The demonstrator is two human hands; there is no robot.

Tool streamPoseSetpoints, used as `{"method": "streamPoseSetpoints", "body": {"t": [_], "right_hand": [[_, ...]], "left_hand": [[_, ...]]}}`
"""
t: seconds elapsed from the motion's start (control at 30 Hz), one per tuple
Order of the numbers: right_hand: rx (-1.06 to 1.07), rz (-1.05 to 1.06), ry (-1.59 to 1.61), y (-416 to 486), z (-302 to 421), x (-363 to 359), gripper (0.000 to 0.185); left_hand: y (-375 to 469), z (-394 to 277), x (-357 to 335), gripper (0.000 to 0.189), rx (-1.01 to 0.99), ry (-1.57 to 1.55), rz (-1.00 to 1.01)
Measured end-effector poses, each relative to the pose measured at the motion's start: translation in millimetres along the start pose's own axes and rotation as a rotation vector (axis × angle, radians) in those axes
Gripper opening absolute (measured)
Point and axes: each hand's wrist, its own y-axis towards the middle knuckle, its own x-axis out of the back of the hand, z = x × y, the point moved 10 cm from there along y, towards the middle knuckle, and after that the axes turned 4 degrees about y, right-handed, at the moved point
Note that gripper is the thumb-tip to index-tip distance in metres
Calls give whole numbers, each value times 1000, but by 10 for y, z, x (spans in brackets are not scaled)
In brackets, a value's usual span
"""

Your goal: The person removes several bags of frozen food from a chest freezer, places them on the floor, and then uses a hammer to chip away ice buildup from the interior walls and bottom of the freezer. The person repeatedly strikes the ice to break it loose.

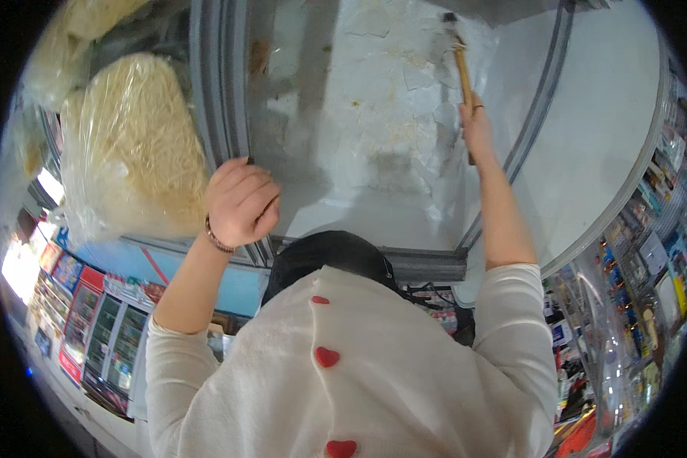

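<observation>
My right hand (477,129) grips a wooden-handled hammer (464,74) and reaches into an open chest freezer. The hammer's dark head is blurred, over the right side of the frost. Cracked white ice (372,103) with yellowish stains covers the freezer's inside. My left hand (241,200) is curled into a fist at the grey sliding-lid frame (220,86), left of the opening. Whether its hidden fingertips grasp the frame does not show. Right beside that hand lies a clear plastic bag of pale noodle-like strands (143,137).
More bagged food (63,51) sits at the upper left. The freezer's grey front rim (423,264) runs close to my body. To the right is a white rounded surface (595,126), with packed goods (635,286) beyond it. A glass-door display fridge (114,338) stands at the lower left.
</observation>
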Motion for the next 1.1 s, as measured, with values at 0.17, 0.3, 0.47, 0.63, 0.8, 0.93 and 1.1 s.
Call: {"method": "streamPoseSetpoints", "body": {"t": [0.17,0.3,0.47,0.63,0.8,0.93,1.1], "right_hand": [[-149,65,-164,200,-104,376,50],[-99,92,-371,132,-235,229,55],[-88,45,-274,-858,-611,-413,63],[-374,282,-4,-1948,-628,-1036,60],[-404,527,502,-1991,-405,-664,58],[-187,435,-108,-1250,-213,155,49],[252,379,-1124,-192,397,588,45]], "left_hand": [[-52,33,55,17,20,-26,-60],[-65,41,88,17,24,-32,-90],[-71,42,142,26,46,44,-82],[-23,169,153,31,131,147,-64],[-25,206,111,31,150,238,-85],[-60,226,98,33,170,240,-86],[-103,252,65,32,154,203,-131]]}}
